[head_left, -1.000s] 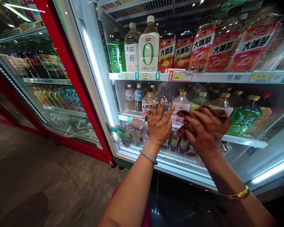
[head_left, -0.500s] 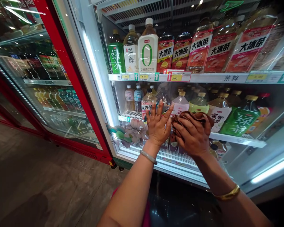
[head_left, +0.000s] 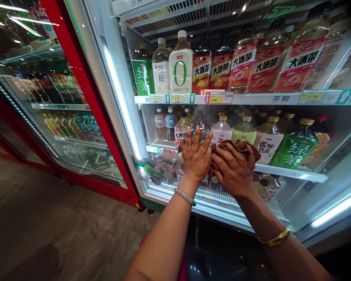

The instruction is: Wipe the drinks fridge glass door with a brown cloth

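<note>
My left hand (head_left: 196, 158) lies flat with fingers spread against the glass door (head_left: 163, 117) of a drinks fridge. Beside it, my right hand (head_left: 235, 168) presses a crumpled brown cloth (head_left: 251, 150) to the same glass, its fingers curled over the folds. The two hands nearly touch at the thumbs. Behind the glass, rows of bottled tea stand on white shelves, among them a pink-labelled bottle (head_left: 221, 128) and a green tea bottle (head_left: 295, 144). A flower decal (head_left: 160, 166) is on the pane to the left of my left hand; my hands hide part of the lower shelf.
A second fridge with a red frame (head_left: 84, 97) stands to the left, stocked with drinks. Price tags line the shelf edge (head_left: 251, 99). The fridge's dark, glossy lower front (head_left: 219, 249) is below my arms. Grey floor (head_left: 76, 230) extends at lower left.
My right hand and the cloth have shifted slightly left, closer to my left hand. My left hand stays on the glass; the view has moved a little.
</note>
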Demonstrator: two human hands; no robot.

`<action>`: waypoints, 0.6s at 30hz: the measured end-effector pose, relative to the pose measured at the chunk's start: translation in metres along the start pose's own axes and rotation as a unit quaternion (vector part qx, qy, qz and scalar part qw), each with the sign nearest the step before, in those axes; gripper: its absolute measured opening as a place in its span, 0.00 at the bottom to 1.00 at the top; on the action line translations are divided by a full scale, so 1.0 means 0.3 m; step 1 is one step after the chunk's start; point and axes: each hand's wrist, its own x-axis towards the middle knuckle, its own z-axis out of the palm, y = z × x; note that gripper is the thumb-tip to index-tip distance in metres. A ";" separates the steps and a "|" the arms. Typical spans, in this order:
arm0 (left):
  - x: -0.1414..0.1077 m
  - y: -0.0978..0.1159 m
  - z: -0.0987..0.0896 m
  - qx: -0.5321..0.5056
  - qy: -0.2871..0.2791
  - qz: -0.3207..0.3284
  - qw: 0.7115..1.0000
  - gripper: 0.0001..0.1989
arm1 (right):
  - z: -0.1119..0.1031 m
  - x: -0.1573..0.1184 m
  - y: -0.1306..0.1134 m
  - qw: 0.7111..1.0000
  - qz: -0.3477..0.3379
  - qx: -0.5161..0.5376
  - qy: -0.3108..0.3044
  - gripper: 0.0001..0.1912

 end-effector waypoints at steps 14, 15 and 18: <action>-0.014 0.012 0.017 -0.014 -0.007 -0.007 1.000 0.30 | -0.043 0.034 0.075 0.990 0.124 -0.040 0.046 0.24; -0.019 0.015 0.022 -0.016 -0.004 -0.008 1.000 0.31 | -0.034 0.023 0.053 0.994 0.098 -0.033 0.022 0.24; -0.042 0.027 0.041 -0.023 0.006 -0.012 1.000 0.33 | -0.019 -0.023 0.017 0.999 0.018 -0.028 -0.032 0.22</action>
